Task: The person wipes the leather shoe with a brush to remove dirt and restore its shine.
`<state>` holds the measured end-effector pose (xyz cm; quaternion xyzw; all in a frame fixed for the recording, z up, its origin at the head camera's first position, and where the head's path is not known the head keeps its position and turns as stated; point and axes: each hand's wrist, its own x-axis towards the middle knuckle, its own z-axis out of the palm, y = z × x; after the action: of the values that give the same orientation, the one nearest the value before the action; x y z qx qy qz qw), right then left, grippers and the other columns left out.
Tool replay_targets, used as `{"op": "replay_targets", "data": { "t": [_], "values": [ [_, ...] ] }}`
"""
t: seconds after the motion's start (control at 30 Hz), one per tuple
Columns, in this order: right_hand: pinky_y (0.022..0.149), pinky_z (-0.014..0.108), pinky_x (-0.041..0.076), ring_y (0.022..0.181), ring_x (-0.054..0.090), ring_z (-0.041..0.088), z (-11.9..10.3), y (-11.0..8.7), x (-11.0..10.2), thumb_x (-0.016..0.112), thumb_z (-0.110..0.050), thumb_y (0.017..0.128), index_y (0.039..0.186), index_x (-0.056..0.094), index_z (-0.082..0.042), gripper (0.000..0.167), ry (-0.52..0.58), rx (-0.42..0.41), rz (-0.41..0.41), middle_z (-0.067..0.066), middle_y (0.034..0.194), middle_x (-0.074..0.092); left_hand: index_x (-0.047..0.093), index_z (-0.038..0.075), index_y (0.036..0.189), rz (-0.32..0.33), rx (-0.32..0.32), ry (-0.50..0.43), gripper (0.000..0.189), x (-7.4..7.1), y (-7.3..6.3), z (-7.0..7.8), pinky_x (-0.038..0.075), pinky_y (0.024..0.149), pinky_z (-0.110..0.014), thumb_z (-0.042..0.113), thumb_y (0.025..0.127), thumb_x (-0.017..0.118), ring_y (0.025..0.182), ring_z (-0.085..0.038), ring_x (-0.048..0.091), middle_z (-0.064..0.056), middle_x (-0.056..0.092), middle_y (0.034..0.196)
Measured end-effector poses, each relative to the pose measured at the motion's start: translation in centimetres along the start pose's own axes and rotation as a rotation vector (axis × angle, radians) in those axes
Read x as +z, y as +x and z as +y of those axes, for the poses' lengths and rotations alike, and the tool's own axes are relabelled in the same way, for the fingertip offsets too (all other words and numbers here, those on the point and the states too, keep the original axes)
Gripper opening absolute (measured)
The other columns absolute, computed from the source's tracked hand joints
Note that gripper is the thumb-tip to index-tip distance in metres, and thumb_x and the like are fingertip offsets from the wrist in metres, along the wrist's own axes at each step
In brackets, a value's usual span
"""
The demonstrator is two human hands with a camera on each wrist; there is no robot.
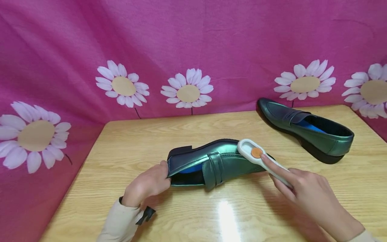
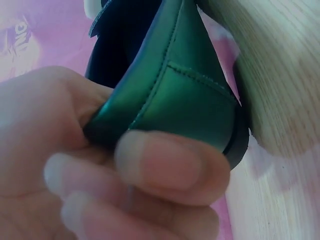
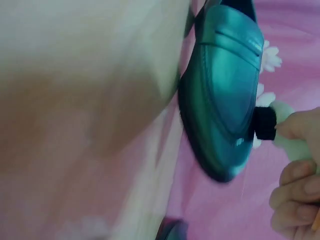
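Observation:
A dark green, metallic-looking loafer (image 1: pixel 235 166) is held tilted on its side over the table, its sole edge facing away and its opening toward me. My left hand (image 1: pixel 149 181) grips it by the heel; in the left wrist view the fingers curl against the green heel back (image 2: pixel 190 112). My right hand (image 1: pixel 314 191) holds a white-handled shoe brush (image 1: pixel 248 155), index finger by its orange button (image 1: pixel 256 153). The brush head lies against the toe end of the loafer. From the right wrist view, its black pad (image 3: pixel 265 123) meets the upper near the toe.
A matching loafer (image 1: pixel 317 137) stands upright at the back right of the wood-grain table (image 1: pixel 136 134), toe toward the backdrop. Behind and to the sides hangs a magenta cloth (image 1: pixel 229 50) printed with white daisies. A black strap end (image 1: pixel 146 215) sticks out from the left sleeve.

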<state>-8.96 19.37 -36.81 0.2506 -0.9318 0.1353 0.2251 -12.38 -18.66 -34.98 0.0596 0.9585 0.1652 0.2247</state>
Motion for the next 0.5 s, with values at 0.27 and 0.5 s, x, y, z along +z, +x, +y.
{"op": "replay_targets", "data": {
  "t": [0.27, 0.5],
  "values": [
    [0.041, 0.022, 0.021, 0.046, 0.021, 0.004, -3.6, 4.2, 1.9, 0.043, -0.049, 0.1, 0.141, 0.049, -0.034, 0.044, 0.027, -0.061, 0.021, -0.012, 0.055, 0.026, 0.042, -0.008, 0.114, 0.014, 0.013, -0.008, 0.034, -0.1, 0.1, -0.2, 0.043, 0.079, -0.039, 0.007, 0.086, 0.052, 0.084, -0.024, 0.054, -0.014, 0.055, 0.096],
    [0.038, 0.027, 0.022, 0.041, 0.027, 0.011, -4.3, 4.1, 1.7, 0.066, -0.029, 0.088, 0.14, 0.05, -0.036, 0.055, -0.037, 0.047, 0.042, -0.008, 0.053, 0.029, 0.043, -0.008, 0.111, 0.031, 0.028, -0.005, 0.031, 0.0, 0.0, -0.2, 0.044, 0.08, -0.039, 0.007, 0.085, 0.053, 0.082, -0.024, 0.054, -0.014, 0.056, 0.094]
  ]
}}
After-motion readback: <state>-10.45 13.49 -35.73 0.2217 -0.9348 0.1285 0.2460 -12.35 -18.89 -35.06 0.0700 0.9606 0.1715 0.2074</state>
